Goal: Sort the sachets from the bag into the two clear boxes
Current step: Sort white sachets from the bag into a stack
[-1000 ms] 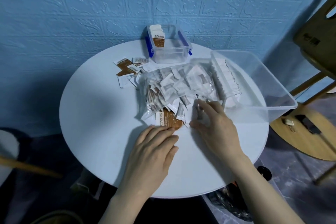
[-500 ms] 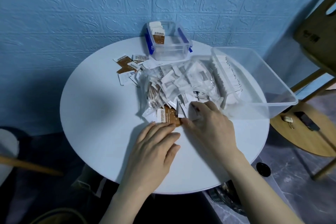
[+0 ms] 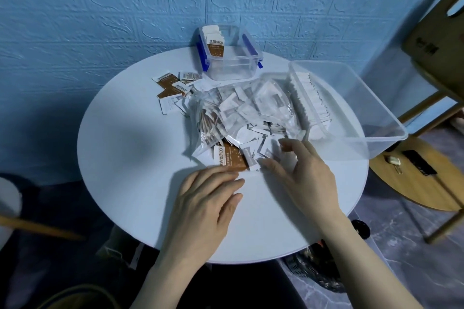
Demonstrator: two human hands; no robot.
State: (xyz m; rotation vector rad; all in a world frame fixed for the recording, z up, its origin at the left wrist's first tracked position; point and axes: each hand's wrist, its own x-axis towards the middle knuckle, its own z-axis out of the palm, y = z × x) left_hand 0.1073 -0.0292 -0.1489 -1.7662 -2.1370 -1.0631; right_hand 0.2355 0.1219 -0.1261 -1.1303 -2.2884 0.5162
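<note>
Your left hand [image 3: 203,200] lies flat, fingers straight, tips pinning brown sachet [image 3: 229,158] to surface; right hand [image 3: 305,175], fingers spread, holding nothing, rakes white sachets [image 3: 253,155] just ahead.

Single head cam, wide-angle, looks fwd and steeply down, close over round table [image 3: 130,183].

Left hand [image 3: 204,204] is held palm-down, fingers extended and close together, forearm entering from below. Right hand [image 3: 305,173] is held palm-down alongside, fingers spread and slightly bent, thumb splayed leftward, nothing visibly gripped.
</note>
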